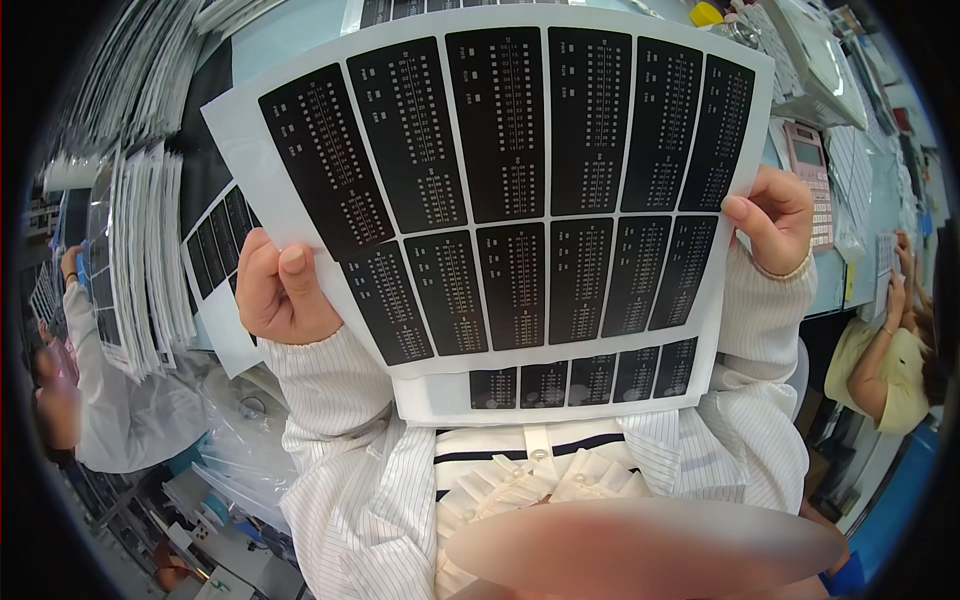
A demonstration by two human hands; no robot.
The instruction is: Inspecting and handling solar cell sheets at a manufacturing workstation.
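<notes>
Thumb and fingers of the left hand [285, 290] pinch one side edge of a printed sheet [500, 197], and the right hand [772, 222] pinches the opposite edge; from my remote seat, I judge this spread hold keeps the black panels flat and uncovered. I see it raised before the torso [533, 442], hiding much of the table [288, 45], with another paneled sheet [590, 385] showing below its lower edge. Farther out, paper stacks [150, 260] sit leftward, probably for easy reach, and a pink calculator [808, 165] lies rightward. Clear plastic [245, 445] bunches lower left, perhaps bagging; I cannot tell its contents.
</notes>
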